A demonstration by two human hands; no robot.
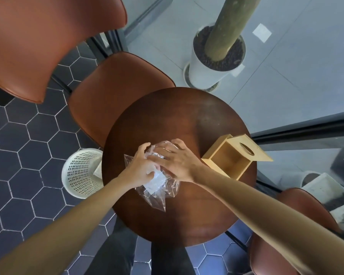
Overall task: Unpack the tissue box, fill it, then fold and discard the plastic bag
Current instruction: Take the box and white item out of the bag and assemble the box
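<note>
While both hands met at the frame's centre, the left hand (140,169) gripped the plastic bag (157,181) on the round table (187,120), the right hand (176,158) pressed it with spread fingers, and the wooden tissue box (229,157) lay open at centre right.

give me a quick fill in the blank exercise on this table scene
1. Both hands, left and right, are on the clear plastic ____.
2. The wooden box on the table has its lid ____.
3. The white basket stands on the ____.

Missing words: bag; open; floor
</note>
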